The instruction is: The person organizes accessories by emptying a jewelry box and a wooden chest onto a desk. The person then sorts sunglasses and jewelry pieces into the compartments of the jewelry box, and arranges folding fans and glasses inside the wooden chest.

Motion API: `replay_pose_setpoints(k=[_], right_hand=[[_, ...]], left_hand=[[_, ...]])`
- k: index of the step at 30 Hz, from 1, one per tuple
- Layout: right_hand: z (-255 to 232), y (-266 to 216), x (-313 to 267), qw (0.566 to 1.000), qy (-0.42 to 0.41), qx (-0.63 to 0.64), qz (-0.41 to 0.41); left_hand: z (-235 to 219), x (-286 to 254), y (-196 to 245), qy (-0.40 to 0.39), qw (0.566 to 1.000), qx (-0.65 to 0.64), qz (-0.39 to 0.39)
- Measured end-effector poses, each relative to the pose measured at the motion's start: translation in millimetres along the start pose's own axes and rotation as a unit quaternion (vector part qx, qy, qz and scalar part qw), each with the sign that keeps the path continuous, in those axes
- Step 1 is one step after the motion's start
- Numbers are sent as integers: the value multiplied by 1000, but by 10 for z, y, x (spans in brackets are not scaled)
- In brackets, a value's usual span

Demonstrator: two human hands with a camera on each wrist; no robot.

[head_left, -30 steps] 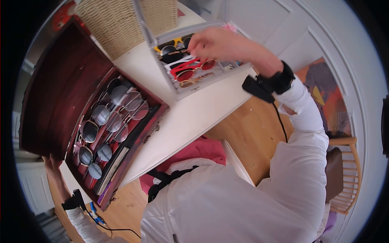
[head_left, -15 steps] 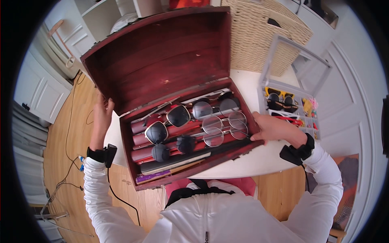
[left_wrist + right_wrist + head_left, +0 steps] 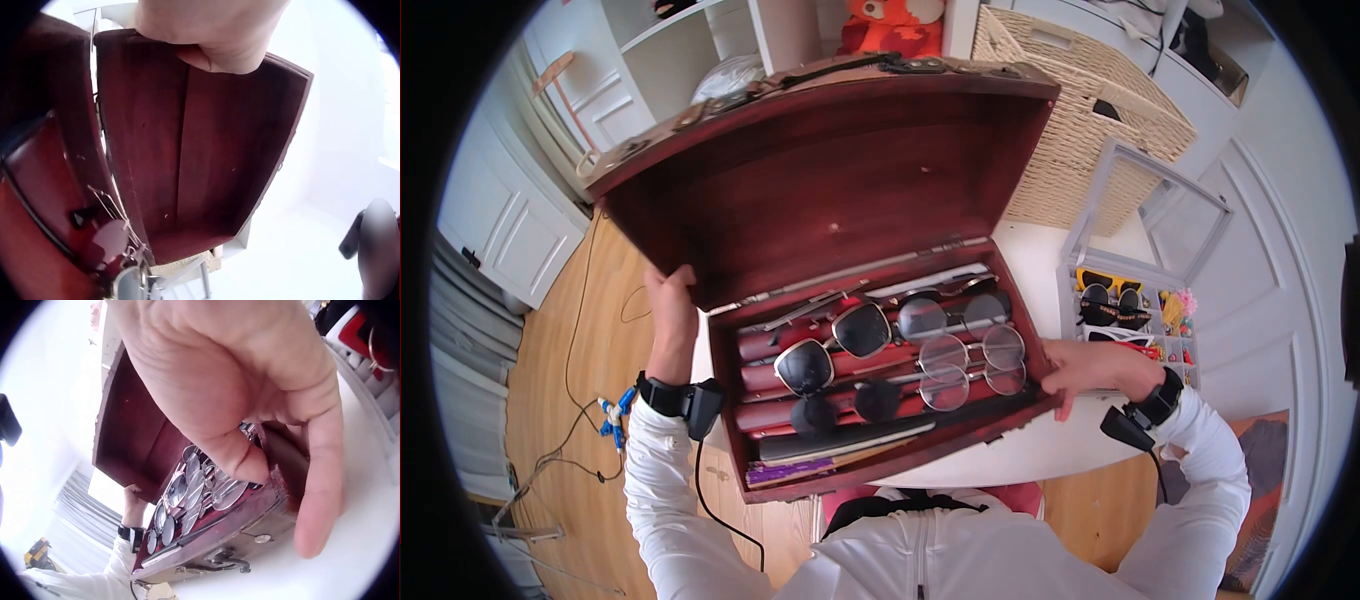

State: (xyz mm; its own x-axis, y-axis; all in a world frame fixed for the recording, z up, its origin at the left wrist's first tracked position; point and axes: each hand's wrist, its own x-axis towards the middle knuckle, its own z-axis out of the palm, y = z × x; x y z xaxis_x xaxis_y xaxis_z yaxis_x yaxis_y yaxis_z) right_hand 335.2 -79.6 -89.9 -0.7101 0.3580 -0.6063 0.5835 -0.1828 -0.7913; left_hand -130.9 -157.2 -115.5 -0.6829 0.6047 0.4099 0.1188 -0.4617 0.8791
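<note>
A dark red wooden chest stands tilted with its arched lid up, several pairs of glasses and sunglasses lying inside. My left hand grips the lid's left edge; in the left wrist view the hand has its thumb inside the lid. At the right front corner my right hand holds the chest wall. The right wrist view shows that hand with its thumb over the rim and fingers outside, above a metal clasp.
Right of the chest, a clear-lidded compartment box holds sunglasses and small items on the white table. Behind stands a woven basket. Shelves and a red plush toy are at the back. Cables lie on the floor at left.
My right hand has moved from above the compartment box to the chest's right corner. The chest has turned to face me, and in the latest half second its lid has shifted right.
</note>
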Motion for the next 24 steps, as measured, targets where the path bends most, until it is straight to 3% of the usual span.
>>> replay_pose_setpoints(k=[2,5,7,9,13,14,15,17,18,20,22,24], right_hand=[[-11,-96,123,999,25,-12,-18],[-79,-271,298,995,75,-56,-28],[-176,-287,385,996,62,-63,-4],[-239,-284,439,995,73,-65,34],[-288,-557,335,988,56,-123,75],[-292,-723,261,972,127,-188,54],[-308,-863,213,948,194,-251,33],[-544,-1126,201,839,364,-392,-104],[-650,-1328,217,720,462,-490,-167],[-749,-1706,289,468,569,-550,-393],[-892,-2129,444,383,549,-566,-481],[-965,-2426,604,413,501,-624,-436]], left_hand=[[-61,212,76,-13,998,5,56],[-83,462,156,-38,996,18,73],[-127,577,60,-45,992,92,74],[-130,552,-82,-11,995,82,61],[-273,602,-345,-49,996,66,22],[-289,639,-340,-45,997,65,24],[-312,646,-315,-65,994,84,5],[-377,634,-302,-81,991,107,-17],[-406,644,-291,-101,983,150,-27],[-421,654,-244,-124,972,196,-33],[-409,587,-195,-154,972,168,-64],[-465,612,-249,-170,969,160,-76]])
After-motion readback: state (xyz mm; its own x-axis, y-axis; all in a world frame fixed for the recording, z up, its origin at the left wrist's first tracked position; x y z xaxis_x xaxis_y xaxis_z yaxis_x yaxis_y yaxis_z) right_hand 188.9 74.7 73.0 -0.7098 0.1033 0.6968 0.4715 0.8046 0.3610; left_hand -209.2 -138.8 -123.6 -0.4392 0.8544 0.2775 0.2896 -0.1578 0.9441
